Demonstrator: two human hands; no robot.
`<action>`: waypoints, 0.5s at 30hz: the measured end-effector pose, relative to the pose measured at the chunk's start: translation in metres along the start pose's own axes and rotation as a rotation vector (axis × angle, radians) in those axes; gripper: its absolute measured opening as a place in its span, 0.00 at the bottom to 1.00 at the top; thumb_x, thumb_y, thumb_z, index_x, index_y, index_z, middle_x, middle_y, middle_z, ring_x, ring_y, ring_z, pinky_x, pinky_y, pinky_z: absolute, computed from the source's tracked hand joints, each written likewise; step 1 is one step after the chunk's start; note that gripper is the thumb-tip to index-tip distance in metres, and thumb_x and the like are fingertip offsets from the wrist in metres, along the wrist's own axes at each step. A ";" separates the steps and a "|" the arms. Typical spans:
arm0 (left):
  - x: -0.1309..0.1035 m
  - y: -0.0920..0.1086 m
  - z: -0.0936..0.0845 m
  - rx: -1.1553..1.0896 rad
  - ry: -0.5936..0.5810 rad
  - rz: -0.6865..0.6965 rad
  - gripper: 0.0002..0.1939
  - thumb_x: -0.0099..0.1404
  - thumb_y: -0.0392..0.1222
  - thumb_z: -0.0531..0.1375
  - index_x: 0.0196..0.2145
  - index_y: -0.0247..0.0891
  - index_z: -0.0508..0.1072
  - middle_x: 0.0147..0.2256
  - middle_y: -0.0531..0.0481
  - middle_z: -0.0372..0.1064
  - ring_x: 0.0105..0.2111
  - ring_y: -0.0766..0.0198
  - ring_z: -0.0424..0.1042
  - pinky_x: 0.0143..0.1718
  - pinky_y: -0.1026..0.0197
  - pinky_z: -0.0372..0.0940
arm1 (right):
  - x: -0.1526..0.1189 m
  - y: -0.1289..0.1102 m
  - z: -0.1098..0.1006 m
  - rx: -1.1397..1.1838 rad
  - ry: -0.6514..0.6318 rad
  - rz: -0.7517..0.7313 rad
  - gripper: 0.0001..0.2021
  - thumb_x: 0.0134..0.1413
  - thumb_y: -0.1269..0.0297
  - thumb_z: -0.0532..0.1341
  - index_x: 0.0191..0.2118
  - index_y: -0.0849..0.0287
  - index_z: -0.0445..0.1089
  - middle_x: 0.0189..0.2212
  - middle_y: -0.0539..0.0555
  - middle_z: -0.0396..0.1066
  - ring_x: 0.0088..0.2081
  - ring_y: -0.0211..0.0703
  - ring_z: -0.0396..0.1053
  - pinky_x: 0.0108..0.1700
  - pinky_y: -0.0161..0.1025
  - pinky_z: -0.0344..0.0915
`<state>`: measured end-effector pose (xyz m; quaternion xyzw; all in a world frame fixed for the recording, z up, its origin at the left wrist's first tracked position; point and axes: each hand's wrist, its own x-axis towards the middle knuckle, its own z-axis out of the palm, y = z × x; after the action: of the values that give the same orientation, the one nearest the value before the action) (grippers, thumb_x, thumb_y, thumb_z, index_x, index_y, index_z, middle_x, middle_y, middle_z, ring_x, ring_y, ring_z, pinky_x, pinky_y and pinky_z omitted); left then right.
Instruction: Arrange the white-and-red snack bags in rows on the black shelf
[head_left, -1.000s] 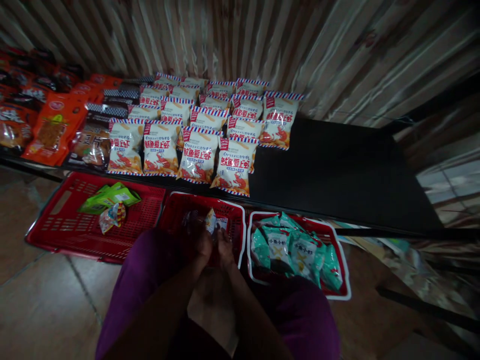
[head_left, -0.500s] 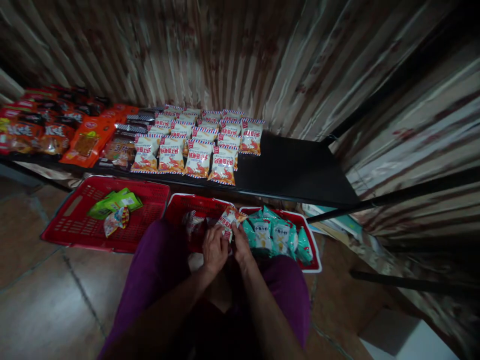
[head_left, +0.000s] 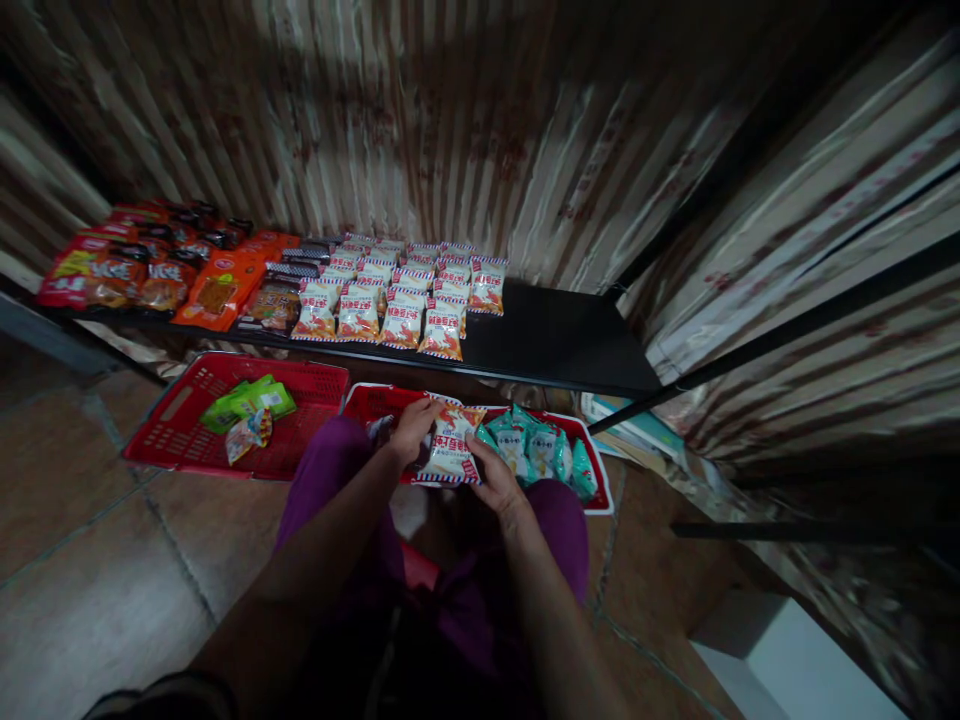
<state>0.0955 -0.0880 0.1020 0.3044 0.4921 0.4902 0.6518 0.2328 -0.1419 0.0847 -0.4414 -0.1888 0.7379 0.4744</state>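
Observation:
Between my hands is a white and orange snack bag [head_left: 451, 442] with a striped edge, above the middle red basket [head_left: 366, 400]. My left hand [head_left: 413, 428] grips its left side, and my right hand [head_left: 495, 474] has hold of its right edge. Similar bags [head_left: 402, 318] stand in rows on the black shelf [head_left: 555, 340] in front of me. Part of another packet shows in the middle basket, left of my left hand. To the right, a red basket with a white rim [head_left: 604, 490] holds several green bags [head_left: 544, 450].
A red basket [head_left: 169, 440] at the left contains green packets [head_left: 251, 402] and a small colourful bag [head_left: 250, 435]. Orange and red snack packs [head_left: 223, 285] fill the shelf's left part. A metal post crosses at the right; a white box [head_left: 810, 660] sits on the floor.
The held bag has turned and now lies spread flat between my hands, which have moved apart. The view has shifted, with the shelf's goods appearing farther right on the left side.

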 end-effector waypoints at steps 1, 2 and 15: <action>-0.003 0.001 0.001 -0.008 0.005 0.009 0.16 0.47 0.50 0.66 0.25 0.35 0.69 0.20 0.52 0.67 0.21 0.66 0.67 0.25 0.64 0.61 | -0.001 0.001 0.000 -0.010 0.009 -0.013 0.15 0.43 0.59 0.67 0.38 0.59 0.71 0.31 0.54 0.77 0.33 0.46 0.75 0.36 0.41 0.70; -0.005 0.002 0.002 -0.015 0.011 0.020 0.15 0.47 0.49 0.65 0.25 0.35 0.69 0.21 0.52 0.67 0.21 0.67 0.66 0.24 0.64 0.61 | -0.002 0.001 -0.001 -0.018 0.020 -0.037 0.16 0.43 0.57 0.67 0.39 0.58 0.71 0.33 0.53 0.77 0.34 0.46 0.75 0.36 0.41 0.70; -0.020 0.010 0.016 0.015 -0.024 0.089 0.10 0.48 0.44 0.63 0.24 0.36 0.68 0.19 0.55 0.66 0.18 0.70 0.64 0.21 0.67 0.57 | -0.007 -0.025 0.011 -0.089 0.197 -0.308 0.15 0.33 0.54 0.71 0.28 0.56 0.71 0.24 0.45 0.74 0.24 0.34 0.68 0.29 0.32 0.65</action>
<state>0.1063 -0.1018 0.1228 0.3369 0.4738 0.5113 0.6330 0.2380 -0.1340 0.1116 -0.4981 -0.2392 0.6008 0.5777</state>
